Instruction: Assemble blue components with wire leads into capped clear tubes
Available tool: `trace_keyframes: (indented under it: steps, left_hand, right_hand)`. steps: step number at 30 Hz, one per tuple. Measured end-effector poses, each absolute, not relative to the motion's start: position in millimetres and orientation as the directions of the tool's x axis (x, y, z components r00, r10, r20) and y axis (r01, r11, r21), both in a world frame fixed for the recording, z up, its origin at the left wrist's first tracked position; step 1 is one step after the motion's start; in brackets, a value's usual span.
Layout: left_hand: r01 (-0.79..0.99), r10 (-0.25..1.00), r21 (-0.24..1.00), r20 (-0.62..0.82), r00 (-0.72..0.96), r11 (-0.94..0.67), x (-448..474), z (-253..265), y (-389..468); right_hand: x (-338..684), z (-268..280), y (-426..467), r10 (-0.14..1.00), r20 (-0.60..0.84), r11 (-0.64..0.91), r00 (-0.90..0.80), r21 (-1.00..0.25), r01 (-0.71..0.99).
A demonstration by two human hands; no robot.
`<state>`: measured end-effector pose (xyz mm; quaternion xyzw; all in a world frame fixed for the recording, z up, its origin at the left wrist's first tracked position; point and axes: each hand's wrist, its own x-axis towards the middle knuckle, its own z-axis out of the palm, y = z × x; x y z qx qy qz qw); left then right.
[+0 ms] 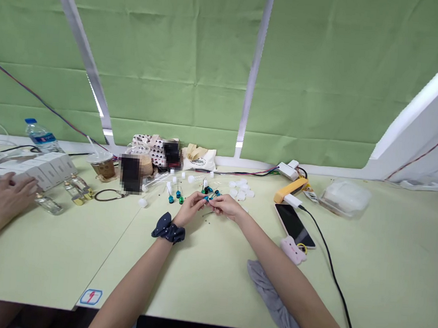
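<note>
Over the middle of the table, my left hand [190,208] and my right hand [228,206] meet with fingers pinched together. Between their fingertips is a small blue piece with a thin stem [207,198]; its exact kind is too small to make out. Just left of my left hand lie a similar blue piece [171,199] and a green piece [181,200], both with thin stems. More blue and dark pieces lie right behind my fingers, partly hidden by them. White round discs [241,191] are scattered behind my right hand. A dark dotted scrunchie [168,229] circles my left wrist.
At the left, another person's hand [11,195] rests by white boxes [48,168] and small glass bottles [76,189]. A drink cup [103,166] stands nearby. To the right are a phone [293,224], a yellow power bank [290,190], a black cable [327,253] and a clear plastic container [345,198].
</note>
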<state>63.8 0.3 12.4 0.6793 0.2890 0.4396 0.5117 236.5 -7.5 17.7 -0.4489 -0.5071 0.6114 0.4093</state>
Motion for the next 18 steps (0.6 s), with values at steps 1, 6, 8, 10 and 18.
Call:
trace_keyframes:
  steps: [1,6,8,10,18]
  left_hand:
    - [-0.044,0.835,0.941,0.317,0.450,-0.334,63,13,1]
    - [-0.008,0.838,0.933,0.327,0.437,-0.360,61,11,2]
    - [-0.006,0.840,0.937,0.316,0.441,-0.349,61,8,3]
    - [-0.005,0.843,0.940,0.308,0.440,-0.341,62,6,3]
    - [0.008,0.835,0.934,0.314,0.451,-0.356,64,11,-2]
  right_hand:
    - [237,17,-7,0.942,-0.156,-0.175,-0.297,-0.984,-0.039]
    - [237,20,-10,0.969,0.067,0.111,-0.237,-0.978,0.177]
    - [235,23,-13,0.950,0.247,0.306,-0.191,-0.860,0.409]
    - [233,25,-15,0.909,0.369,0.410,-0.195,-0.708,0.574]
    - [236,15,-10,0.897,0.441,0.347,-0.031,-0.659,0.667]
